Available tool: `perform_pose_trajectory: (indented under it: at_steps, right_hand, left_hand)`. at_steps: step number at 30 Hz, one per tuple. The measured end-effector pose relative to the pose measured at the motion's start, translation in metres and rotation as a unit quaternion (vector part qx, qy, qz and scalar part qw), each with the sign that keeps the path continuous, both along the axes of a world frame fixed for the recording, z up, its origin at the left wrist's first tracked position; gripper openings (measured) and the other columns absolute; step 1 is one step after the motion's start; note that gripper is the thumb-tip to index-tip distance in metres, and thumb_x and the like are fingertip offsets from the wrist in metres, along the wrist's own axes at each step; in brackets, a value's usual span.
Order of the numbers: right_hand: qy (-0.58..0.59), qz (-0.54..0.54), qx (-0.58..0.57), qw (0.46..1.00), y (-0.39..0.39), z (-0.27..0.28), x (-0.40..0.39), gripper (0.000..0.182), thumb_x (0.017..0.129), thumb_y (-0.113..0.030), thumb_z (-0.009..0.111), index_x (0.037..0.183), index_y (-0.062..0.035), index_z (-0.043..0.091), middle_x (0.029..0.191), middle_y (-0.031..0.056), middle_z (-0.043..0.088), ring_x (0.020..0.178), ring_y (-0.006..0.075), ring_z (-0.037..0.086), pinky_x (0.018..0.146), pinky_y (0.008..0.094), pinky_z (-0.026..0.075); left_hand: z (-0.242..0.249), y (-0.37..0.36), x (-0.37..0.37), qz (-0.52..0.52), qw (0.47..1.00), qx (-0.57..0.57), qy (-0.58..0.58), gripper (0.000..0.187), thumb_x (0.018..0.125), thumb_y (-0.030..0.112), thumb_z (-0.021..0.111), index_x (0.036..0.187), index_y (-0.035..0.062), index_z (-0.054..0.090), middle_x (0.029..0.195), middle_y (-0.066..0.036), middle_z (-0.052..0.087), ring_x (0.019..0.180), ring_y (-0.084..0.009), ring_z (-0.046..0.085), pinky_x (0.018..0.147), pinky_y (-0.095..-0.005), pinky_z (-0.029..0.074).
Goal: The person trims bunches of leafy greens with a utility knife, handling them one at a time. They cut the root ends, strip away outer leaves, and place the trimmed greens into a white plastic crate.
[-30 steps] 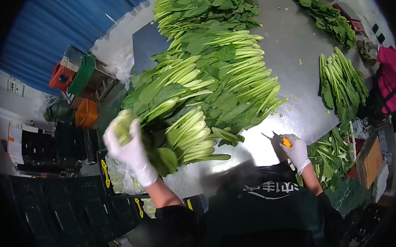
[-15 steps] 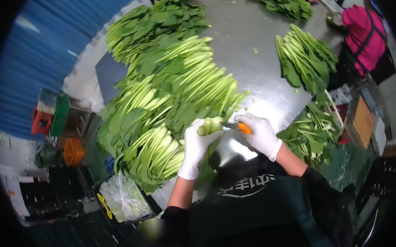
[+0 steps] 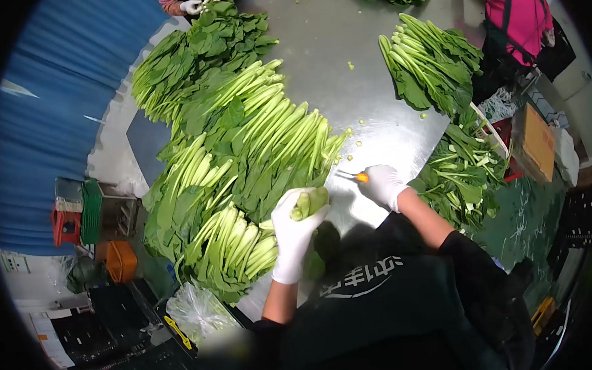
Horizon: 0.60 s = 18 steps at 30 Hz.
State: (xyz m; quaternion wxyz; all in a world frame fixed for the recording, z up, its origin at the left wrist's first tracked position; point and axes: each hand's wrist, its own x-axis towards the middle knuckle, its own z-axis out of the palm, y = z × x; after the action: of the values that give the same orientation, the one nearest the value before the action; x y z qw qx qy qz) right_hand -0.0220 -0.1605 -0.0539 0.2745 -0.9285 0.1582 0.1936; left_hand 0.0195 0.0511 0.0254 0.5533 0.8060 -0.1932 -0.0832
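In a white glove, my left hand [image 3: 292, 235] grips a bunch of leafy greens [image 3: 312, 201], its thick pale stalk ends pointing up. My right hand [image 3: 384, 186], also gloved, is closed around a small knife [image 3: 362, 177] with an orange handle. The blade points left, apart from the bunch. Left of and beyond my hands lies a long heap of leafy greens [image 3: 286, 122], stalks mostly toward the right. Small cut stalk pieces [image 3: 349, 131] are scattered on the metal table [image 3: 330, 62].
Another bundle of greens [image 3: 430, 64] lies on the table's right side. Below it, trimmed leaves [image 3: 459, 176] fill a container near a cardboard box [image 3: 533, 142]. A clear plastic bag [image 3: 199, 311] sits lower left. A co-worker in pink [image 3: 516, 12] and another person's gloved hands [image 3: 199, 4] are at the far side.
The knife has come away from the stalk ends, and my right hand has moved apart from my left. The view has shifted, showing another person's hands at the top.
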Motion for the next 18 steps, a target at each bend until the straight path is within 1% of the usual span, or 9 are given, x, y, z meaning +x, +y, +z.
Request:
perform_pose_trajectory:
  at_steps: [1, 2, 3, 5, 9, 10, 12, 13, 18]
  right_hand:
    - [-0.1, -0.009, -0.02, 0.995, -0.005, -0.004, -0.009, 0.016, 0.083, -0.016, 0.061, 0.087, -0.0012, 0.065, 0.064, 0.0148, 0.061, 0.059, 0.0282, 0.062, 0.058, 0.0366, 0.049]
    - [-0.102, -0.005, -0.022, 0.995, -0.007, -0.007, -0.005, 0.016, 0.083, -0.016, 0.061, 0.087, -0.0012, 0.065, 0.064, 0.0148, 0.061, 0.059, 0.0282, 0.062, 0.058, 0.0366, 0.049]
    - [-0.078, -0.078, 0.183, 0.977, -0.003, -0.001, -0.005, 0.018, 0.083, -0.019, 0.063, 0.084, -0.001, 0.065, 0.066, 0.0105, 0.062, 0.061, 0.0199, 0.06, 0.059, 0.0312, 0.048]
    - [-0.105, -0.152, 0.536, 0.824, 0.016, 0.037, -0.004, 0.017, 0.082, -0.017, 0.069, 0.085, -0.0019, 0.063, 0.073, -0.0006, 0.058, 0.067, 0.0045, 0.051, 0.061, 0.0225, 0.044]
    - [-0.141, -0.105, 0.495, 0.851, 0.044, 0.059, 0.017, 0.02, 0.077, -0.009, 0.07, 0.092, -0.0022, 0.06, 0.077, -0.0025, 0.056, 0.07, 0.0043, 0.05, 0.062, 0.0214, 0.043]
    - [-0.157, -0.122, 0.538, 0.819, 0.047, 0.043, 0.025, 0.019, 0.077, -0.009, 0.07, 0.092, -0.0023, 0.06, 0.077, -0.003, 0.056, 0.069, 0.004, 0.05, 0.062, 0.0208, 0.042]
    - [-0.168, -0.135, 0.579, 0.786, 0.05, 0.037, 0.03, 0.019, 0.077, -0.009, 0.069, 0.092, -0.0024, 0.06, 0.077, -0.0034, 0.056, 0.068, 0.0037, 0.05, 0.061, 0.0203, 0.042]
    - [-0.171, -0.143, 0.575, 0.787, 0.052, 0.047, 0.029, 0.018, 0.077, -0.008, 0.069, 0.092, -0.0024, 0.06, 0.076, -0.0037, 0.055, 0.067, 0.0035, 0.049, 0.059, 0.0201, 0.041]
    - [-0.151, -0.219, 0.586, 0.766, 0.06, 0.041, 0.03, 0.021, 0.077, -0.008, 0.068, 0.096, 0.0, 0.063, 0.078, -0.0021, 0.058, 0.068, 0.0039, 0.051, 0.061, 0.0202, 0.043]
  left_hand:
    - [0.0, 0.002, 0.002, 0.003, 0.999, 0.001, -0.05, 0.026, 0.063, 0.001, 0.076, 0.087, 0.0012, 0.066, 0.082, -0.003, 0.063, 0.073, -0.011, 0.057, 0.07, -0.0247, 0.046]
    - [0.001, 0.0, 0.007, 0.007, 0.999, -0.001, -0.052, 0.026, 0.063, 0.001, 0.076, 0.087, 0.0012, 0.066, 0.082, -0.003, 0.063, 0.073, -0.011, 0.057, 0.07, -0.0247, 0.046]
    - [0.001, -0.001, 0.009, 0.028, 0.999, -0.022, 0.016, 0.028, 0.062, 0.001, 0.077, 0.088, 0.0012, 0.065, 0.083, -0.003, 0.063, 0.074, -0.0113, 0.057, 0.071, -0.0248, 0.046]
    - [-0.019, 0.002, 0.012, 0.054, 0.986, -0.079, 0.133, 0.034, 0.061, 0.0, 0.079, 0.091, 0.0011, 0.063, 0.085, -0.003, 0.063, 0.078, -0.011, 0.057, 0.073, -0.0249, 0.046]
    - [-0.01, -0.008, 0.016, 0.012, 0.999, 0.048, -0.021, 0.04, 0.061, -0.001, 0.078, 0.097, 0.0024, 0.059, 0.089, -0.002, 0.062, 0.08, -0.0104, 0.055, 0.075, -0.0251, 0.046]
    - [0.0, -0.006, 0.02, 0.013, 0.999, 0.048, -0.02, 0.04, 0.061, -0.001, 0.078, 0.097, 0.0024, 0.059, 0.089, -0.002, 0.062, 0.08, -0.0104, 0.055, 0.075, -0.0251, 0.046]
    - [0.01, 0.002, 0.027, -0.032, 0.99, -0.015, 0.136, 0.036, 0.065, -0.002, 0.075, 0.096, 0.0025, 0.059, 0.088, -0.002, 0.062, 0.079, -0.0105, 0.056, 0.074, -0.0247, 0.046]
    - [0.01, 0.005, 0.028, -0.016, 0.962, -0.126, 0.243, 0.03, 0.068, -0.004, 0.072, 0.095, 0.002, 0.06, 0.088, -0.002, 0.062, 0.077, -0.0096, 0.057, 0.072, -0.0238, 0.046]
    - [0.0, 0.008, 0.034, 0.006, 0.979, -0.075, 0.191, 0.028, 0.069, -0.005, 0.072, 0.092, 0.0019, 0.058, 0.085, -0.001, 0.062, 0.076, -0.007, 0.057, 0.067, -0.0219, 0.048]
